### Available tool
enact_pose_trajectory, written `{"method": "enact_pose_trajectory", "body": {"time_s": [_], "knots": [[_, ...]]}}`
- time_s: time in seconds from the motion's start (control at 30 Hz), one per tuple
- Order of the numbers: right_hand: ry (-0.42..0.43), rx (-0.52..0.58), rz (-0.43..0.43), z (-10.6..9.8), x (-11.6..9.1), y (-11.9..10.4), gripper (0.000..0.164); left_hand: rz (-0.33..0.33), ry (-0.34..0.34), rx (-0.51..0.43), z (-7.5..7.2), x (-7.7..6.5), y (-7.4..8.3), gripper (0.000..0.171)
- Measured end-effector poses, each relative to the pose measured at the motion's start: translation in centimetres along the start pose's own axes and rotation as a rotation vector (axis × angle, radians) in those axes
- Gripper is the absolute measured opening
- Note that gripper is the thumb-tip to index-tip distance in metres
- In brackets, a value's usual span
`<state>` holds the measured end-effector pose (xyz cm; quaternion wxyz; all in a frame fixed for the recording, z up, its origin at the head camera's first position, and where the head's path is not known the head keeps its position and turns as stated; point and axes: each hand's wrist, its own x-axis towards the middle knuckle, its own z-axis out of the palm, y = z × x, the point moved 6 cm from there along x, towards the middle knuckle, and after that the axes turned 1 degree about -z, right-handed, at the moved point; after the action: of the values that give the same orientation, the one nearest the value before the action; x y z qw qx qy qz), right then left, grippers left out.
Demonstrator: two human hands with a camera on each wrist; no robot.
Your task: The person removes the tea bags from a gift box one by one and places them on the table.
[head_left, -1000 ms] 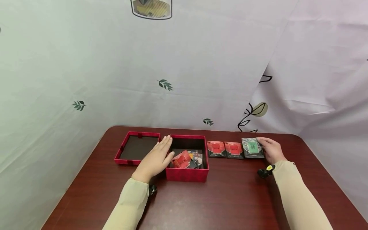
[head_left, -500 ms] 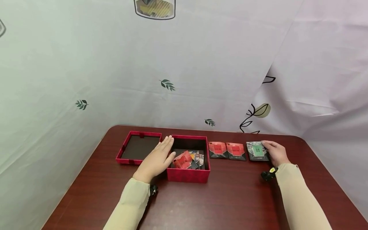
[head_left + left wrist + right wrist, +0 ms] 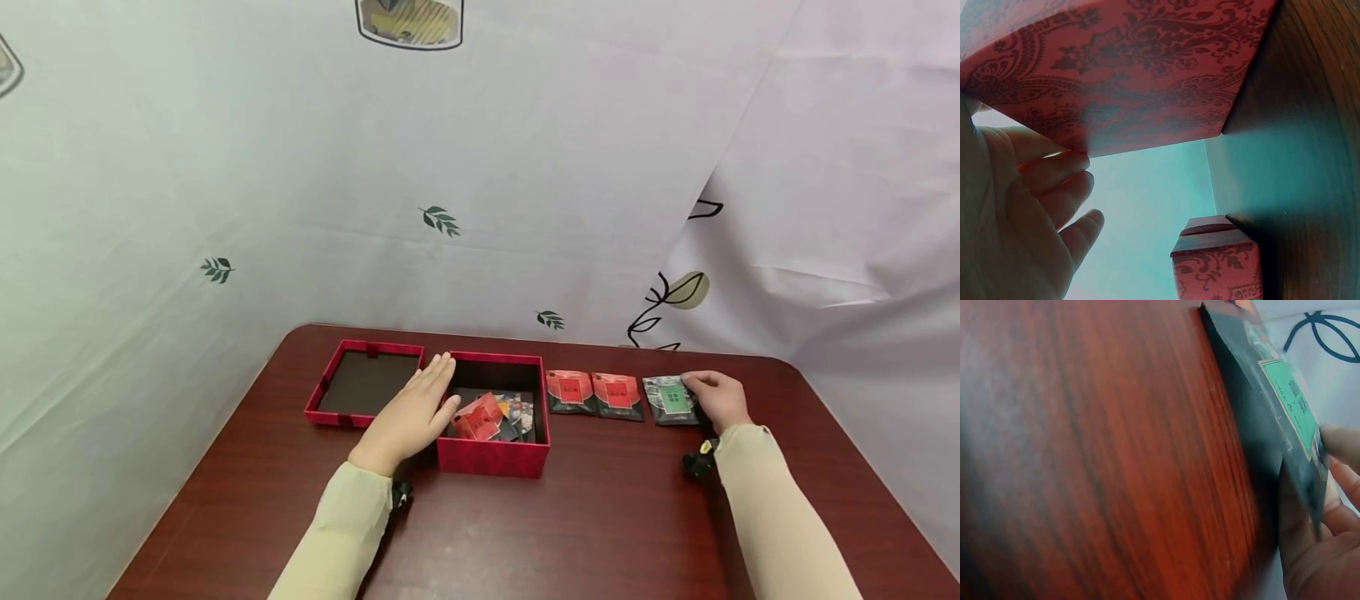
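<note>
My right hand (image 3: 720, 400) pinches the right edge of a flat dark sachet with a green label (image 3: 672, 402). In the right wrist view the same sachet (image 3: 1288, 403) slants up from the table, fingers on both its faces. Left of it, two red sachets (image 3: 617, 395) lie side by side. An uncovered red box (image 3: 491, 458) holds several more sachets (image 3: 480, 417) in red and dark colours. Against that box's left rim rests my left hand (image 3: 405, 421), fingers straight. The left wrist view shows its fingertips at the edge of the box's red patterned wall (image 3: 1129, 81).
Left of the box, a red-edged lid (image 3: 363, 383) lies with its dark inside up. The dark red wooden table (image 3: 570, 525) has rounded back corners. White printed cloth (image 3: 495, 167) hangs behind it.
My right hand has drawn the green-labelled sachet rightward and slightly nearer, widening the gap from the red sachets. The left hand stays at the box rim. The head view has shifted slightly.
</note>
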<state>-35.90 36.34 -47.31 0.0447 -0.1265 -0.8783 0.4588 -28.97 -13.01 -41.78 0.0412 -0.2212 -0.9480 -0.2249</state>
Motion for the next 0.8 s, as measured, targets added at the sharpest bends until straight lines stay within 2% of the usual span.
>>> {"method": "enact_pose_trajectory", "body": {"time_s": [0.2,0.37,0.57,0.8], "knots": [[0.025,-0.074,-0.013,-0.1,-0.4,-0.7,0.047,-0.004,-0.006,-0.006,0.0,0.0,0.0,0.066],[0.045,-0.105,-0.011,-0.4,-0.8,-1.2,0.039,-0.004,-0.003,-0.007,-0.1,0.0,0.0,0.066],[0.028,-0.034,-0.036,-0.2,-1.7,-2.5,0.035,-0.003,0.005,-0.007,-0.1,-0.1,0.0,0.066],[0.012,0.078,-0.107,1.5,-3.8,-6.2,0.035,-0.005,-0.006,-0.003,0.1,0.0,0.1,0.067]]}}
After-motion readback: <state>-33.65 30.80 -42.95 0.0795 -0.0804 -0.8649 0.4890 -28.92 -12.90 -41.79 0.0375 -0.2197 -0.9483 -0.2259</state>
